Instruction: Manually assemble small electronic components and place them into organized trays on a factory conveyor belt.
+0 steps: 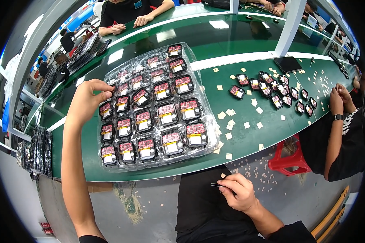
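Note:
My left hand (92, 97) reaches over the left edge of a clear plastic tray (210, 135). Its thumb and forefinger are pinched at the rim of a black-cased electronic module (114, 86), mostly hidden by the fingertips. Rows of similar modules fill the tray, each with a red circuit board, a yellow strip and a white block; one module (141, 97) sits askew in its pocket. Above my lap, my right hand (240, 192) is closed around dark, thin tweezers (216, 185) pointing left. A small pale square (223, 175) shows beside its forefinger.
Right of the tray, loose modules (265, 89) lie in a heap on the green bench (247, 150), among scattered pale squares (247, 125). A black flat panel (288, 64) lies behind them. A co-worker (342, 133) sits at right near a red stool (286, 162). Stacked trays (38, 152) stand at left.

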`<act>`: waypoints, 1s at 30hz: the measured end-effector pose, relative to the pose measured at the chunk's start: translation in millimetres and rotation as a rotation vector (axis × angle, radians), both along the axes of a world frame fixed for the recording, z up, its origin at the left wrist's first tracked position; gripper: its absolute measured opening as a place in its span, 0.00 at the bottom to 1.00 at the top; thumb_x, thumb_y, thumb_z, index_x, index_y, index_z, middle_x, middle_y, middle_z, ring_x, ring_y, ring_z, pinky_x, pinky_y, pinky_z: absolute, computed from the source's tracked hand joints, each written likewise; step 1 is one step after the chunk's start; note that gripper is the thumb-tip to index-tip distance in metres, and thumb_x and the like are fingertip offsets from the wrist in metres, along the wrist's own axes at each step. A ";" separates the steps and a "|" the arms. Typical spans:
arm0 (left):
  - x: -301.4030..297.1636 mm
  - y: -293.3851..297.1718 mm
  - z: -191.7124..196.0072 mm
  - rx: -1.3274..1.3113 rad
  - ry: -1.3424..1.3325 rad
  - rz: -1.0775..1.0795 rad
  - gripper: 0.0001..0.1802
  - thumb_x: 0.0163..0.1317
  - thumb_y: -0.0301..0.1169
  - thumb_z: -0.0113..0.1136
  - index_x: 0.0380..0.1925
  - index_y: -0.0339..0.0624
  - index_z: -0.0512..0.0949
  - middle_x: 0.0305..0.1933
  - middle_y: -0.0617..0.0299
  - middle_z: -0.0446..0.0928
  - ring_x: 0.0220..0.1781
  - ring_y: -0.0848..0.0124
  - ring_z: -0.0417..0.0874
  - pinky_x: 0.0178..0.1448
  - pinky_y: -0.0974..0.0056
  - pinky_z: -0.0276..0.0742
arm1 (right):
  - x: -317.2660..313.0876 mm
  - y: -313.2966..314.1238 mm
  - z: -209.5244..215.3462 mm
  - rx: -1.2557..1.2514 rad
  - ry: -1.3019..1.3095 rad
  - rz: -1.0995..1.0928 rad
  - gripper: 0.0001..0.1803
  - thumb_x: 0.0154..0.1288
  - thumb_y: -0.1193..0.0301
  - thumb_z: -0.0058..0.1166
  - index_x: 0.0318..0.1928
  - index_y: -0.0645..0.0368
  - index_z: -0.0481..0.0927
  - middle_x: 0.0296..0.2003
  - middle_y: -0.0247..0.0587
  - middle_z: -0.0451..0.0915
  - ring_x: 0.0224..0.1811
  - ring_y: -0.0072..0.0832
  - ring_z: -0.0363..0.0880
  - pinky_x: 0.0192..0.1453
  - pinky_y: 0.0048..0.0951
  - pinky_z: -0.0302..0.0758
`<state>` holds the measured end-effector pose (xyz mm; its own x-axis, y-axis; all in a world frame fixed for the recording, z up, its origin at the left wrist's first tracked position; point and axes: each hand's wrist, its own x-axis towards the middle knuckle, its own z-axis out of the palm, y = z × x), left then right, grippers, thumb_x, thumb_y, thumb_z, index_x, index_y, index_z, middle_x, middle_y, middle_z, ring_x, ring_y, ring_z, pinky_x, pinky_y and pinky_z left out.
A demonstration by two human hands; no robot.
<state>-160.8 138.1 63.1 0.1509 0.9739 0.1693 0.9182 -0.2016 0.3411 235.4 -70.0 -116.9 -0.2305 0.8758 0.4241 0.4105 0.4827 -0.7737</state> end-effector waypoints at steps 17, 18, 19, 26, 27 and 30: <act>-12.7 6.4 -14.1 -0.041 -0.177 0.036 0.08 0.57 0.20 0.71 0.38 0.30 0.89 0.44 0.53 0.86 0.46 0.65 0.86 0.55 0.63 0.80 | -2.2 -1.3 1.9 0.026 0.083 0.066 0.12 0.58 0.81 0.70 0.44 0.64 0.86 0.34 0.41 0.81 0.28 0.33 0.81 0.30 0.32 0.78; -12.9 4.6 -14.1 -0.038 -0.176 0.031 0.08 0.57 0.20 0.71 0.38 0.30 0.89 0.44 0.53 0.86 0.46 0.65 0.86 0.55 0.63 0.80 | -2.9 -2.3 2.0 0.030 0.085 0.061 0.12 0.58 0.81 0.70 0.44 0.64 0.86 0.34 0.41 0.81 0.28 0.33 0.81 0.30 0.32 0.78; -15.1 3.6 -14.9 -0.033 -0.196 0.028 0.08 0.58 0.20 0.71 0.38 0.30 0.89 0.45 0.53 0.86 0.47 0.64 0.86 0.56 0.63 0.80 | -3.6 -3.6 1.8 0.026 0.088 0.074 0.12 0.58 0.81 0.70 0.44 0.63 0.87 0.34 0.41 0.81 0.27 0.33 0.81 0.31 0.32 0.78; -19.4 -5.3 -14.4 -0.038 -0.284 0.032 0.11 0.64 0.24 0.67 0.45 0.31 0.88 0.53 0.53 0.85 0.54 0.67 0.84 0.62 0.63 0.77 | -1.1 -12.2 6.8 -0.006 0.073 0.113 0.12 0.60 0.78 0.70 0.45 0.62 0.87 0.37 0.39 0.82 0.27 0.30 0.83 0.32 0.29 0.80; -19.5 -8.5 -15.2 -0.009 -0.286 0.020 0.11 0.65 0.24 0.67 0.45 0.30 0.88 0.53 0.54 0.86 0.54 0.68 0.84 0.62 0.64 0.76 | -0.7 -12.1 6.9 -0.007 0.085 0.112 0.12 0.59 0.79 0.70 0.45 0.63 0.87 0.37 0.39 0.82 0.28 0.30 0.83 0.32 0.29 0.79; -16.9 -14.3 -14.4 0.004 -0.347 0.034 0.12 0.68 0.25 0.65 0.47 0.31 0.87 0.52 0.55 0.86 0.55 0.70 0.84 0.63 0.65 0.76 | -0.1 -9.4 10.2 -0.004 0.101 0.111 0.13 0.58 0.80 0.70 0.45 0.63 0.87 0.36 0.40 0.82 0.28 0.30 0.82 0.31 0.29 0.79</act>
<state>-177.7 123.9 48.7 0.0506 0.9767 0.2087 0.7536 -0.1745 0.6337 235.2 -79.3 -106.7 -0.2827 0.8489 0.4465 0.2744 0.5176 -0.8104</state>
